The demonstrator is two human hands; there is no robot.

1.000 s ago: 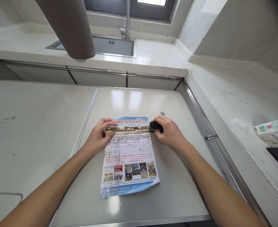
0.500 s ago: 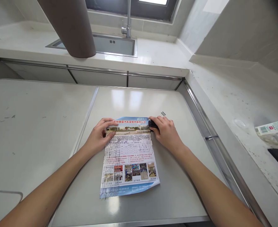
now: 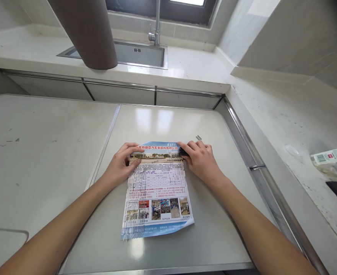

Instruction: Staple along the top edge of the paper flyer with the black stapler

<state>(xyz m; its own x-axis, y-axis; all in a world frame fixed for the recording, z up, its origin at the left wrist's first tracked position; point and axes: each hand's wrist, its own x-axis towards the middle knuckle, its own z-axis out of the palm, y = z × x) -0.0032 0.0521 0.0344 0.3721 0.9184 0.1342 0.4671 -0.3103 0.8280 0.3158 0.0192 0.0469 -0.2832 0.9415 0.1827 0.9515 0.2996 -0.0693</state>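
Note:
A printed leaflet (image 3: 162,179) with red Chinese headline, photos and blue borders lies on the table in front of me. Rows of staples run down its left side, and more sit near its upper right. My left hand (image 3: 122,162) holds the leaflet's upper left edge, with the thumb and fingers on the print. At the upper right edge my right hand (image 3: 198,156) is closed around a small black stapler (image 3: 182,151), mostly covered by the fingers. The stapler's front end overlaps the paper. A short strip of staples (image 3: 198,137) lies just beyond the right hand.
The pale folding table (image 3: 162,256) has a seam left of the leaflet. Behind it are a counter with a sink (image 3: 140,55), a tap (image 3: 156,36) and a thick brown pipe (image 3: 85,34). On the right counter lies a green-and-white packet (image 3: 333,154).
My right hand has shifted slightly left, and its fingers now cover more of the stapler, whose front reaches further onto the leaflet. The left hand and the paper have hardly moved.

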